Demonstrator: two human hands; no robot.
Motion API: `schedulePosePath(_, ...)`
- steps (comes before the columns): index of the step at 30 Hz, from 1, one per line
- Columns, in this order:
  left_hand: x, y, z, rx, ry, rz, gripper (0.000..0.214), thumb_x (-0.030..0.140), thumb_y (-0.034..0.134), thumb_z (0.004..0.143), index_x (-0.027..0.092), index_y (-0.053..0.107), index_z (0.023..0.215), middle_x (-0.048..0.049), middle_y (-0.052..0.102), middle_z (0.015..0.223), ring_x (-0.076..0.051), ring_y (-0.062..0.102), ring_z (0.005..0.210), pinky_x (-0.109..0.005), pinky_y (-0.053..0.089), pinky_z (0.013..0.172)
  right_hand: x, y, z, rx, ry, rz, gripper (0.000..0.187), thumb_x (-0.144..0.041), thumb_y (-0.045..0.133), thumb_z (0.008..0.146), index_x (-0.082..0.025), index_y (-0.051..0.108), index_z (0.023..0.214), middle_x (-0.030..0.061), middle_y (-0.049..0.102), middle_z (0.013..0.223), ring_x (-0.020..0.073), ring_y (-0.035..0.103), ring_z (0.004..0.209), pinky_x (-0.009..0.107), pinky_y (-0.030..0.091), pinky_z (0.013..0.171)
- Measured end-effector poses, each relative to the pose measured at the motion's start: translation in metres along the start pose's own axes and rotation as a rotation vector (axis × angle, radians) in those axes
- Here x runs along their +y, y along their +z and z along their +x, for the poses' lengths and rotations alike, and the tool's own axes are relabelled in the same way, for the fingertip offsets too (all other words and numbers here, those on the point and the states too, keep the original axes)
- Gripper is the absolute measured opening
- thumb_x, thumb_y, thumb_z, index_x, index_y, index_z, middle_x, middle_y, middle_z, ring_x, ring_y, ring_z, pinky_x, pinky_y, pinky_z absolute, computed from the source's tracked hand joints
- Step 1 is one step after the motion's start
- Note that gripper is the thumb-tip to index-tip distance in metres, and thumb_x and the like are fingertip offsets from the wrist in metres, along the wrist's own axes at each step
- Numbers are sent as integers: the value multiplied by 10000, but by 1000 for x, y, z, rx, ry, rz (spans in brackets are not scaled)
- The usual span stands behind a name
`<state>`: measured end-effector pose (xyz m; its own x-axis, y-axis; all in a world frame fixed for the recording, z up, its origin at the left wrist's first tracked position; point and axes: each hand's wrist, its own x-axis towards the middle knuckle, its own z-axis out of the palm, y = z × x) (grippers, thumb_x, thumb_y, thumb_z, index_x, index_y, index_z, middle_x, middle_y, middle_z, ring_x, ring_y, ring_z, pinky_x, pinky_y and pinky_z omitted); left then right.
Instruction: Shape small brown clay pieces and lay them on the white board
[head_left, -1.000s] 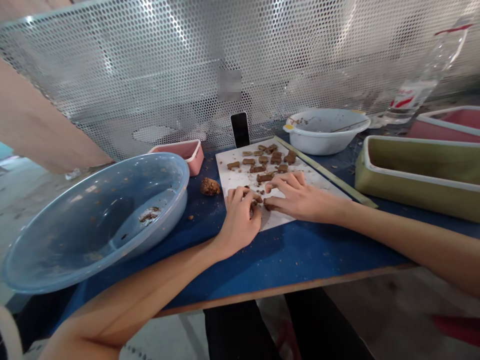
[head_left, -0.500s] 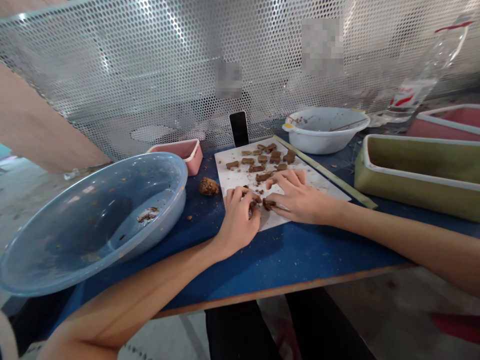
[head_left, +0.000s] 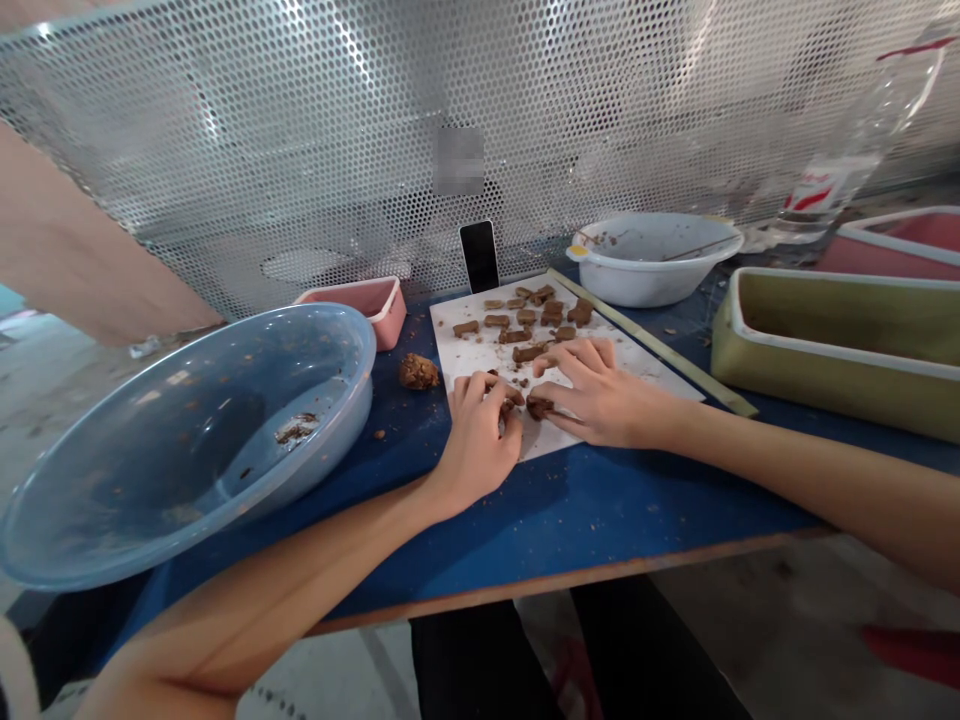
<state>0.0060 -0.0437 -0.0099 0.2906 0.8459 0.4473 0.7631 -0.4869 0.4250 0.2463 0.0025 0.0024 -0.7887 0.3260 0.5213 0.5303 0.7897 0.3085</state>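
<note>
My left hand [head_left: 478, 435] rests on the near part of a white sheet [head_left: 645, 372], its fingers curled round a piece of brown clay that they mostly hide. Just to its right, my right hand [head_left: 604, 400] has its thumb and fingertips closed on another piece of brown clay [head_left: 537, 407], also partly covered. A small gap separates the two hands. Beyond them on the sheet lie several small brown clay pieces [head_left: 514, 337], some shaped like little bones, among scattered crumbs. Left of the sheet, a rough brown clay lump [head_left: 418, 372] sits on the blue table [head_left: 525, 520].
A large blue basin [head_left: 247, 520] stands at the left, a small pink tub [head_left: 388, 315] behind it. A phone [head_left: 478, 256] leans against the perforated metal screen [head_left: 300, 150]. At right are a flat strip [head_left: 660, 350], a white basin [head_left: 645, 285], a green trough [head_left: 840, 370] and a plastic bottle [head_left: 825, 190].
Both hands stay almost in place with their fingers on the clay pieces. The view has shifted very slightly; the clay pieces on the sheet lie as before.
</note>
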Motion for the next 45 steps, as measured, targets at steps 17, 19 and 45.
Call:
schedulePosePath(17, 3, -2, -2, 2, 29, 24, 219, 36, 599, 960, 221, 711, 1000, -85, 629, 1234, -304, 520, 1213, -520, 458, 1105, 1, -3, 0, -15, -16, 54, 133, -286, 650, 1080, -238, 764, 1128, 162, 635, 1385, 382, 533, 1301, 528, 420, 1015)
schedulePosePath(19, 3, -3, -3, -4, 37, 25, 230, 51, 605, 981, 223, 756, 960, -86, 634, 1244, -308, 517, 1233, -524, 452, 1106, 0, -4, 1, 1, -23, 53, 128, -288, 643, 1088, -236, 759, 1104, 156, 645, 1355, 374, 536, 1295, 521, 415, 1013)
schedulePosePath(45, 2, -2, -3, -23, 71, 55, 301, 89, 643, 1003, 268, 878, 945, -86, 667, 1272, -322, 500, 1238, -553, 450, 1091, 0, 3, -1, 48, -27, 18, 147, -249, 623, 1097, -236, 762, 1049, 131, 657, 1322, 344, 526, 1275, 497, 385, 1026)
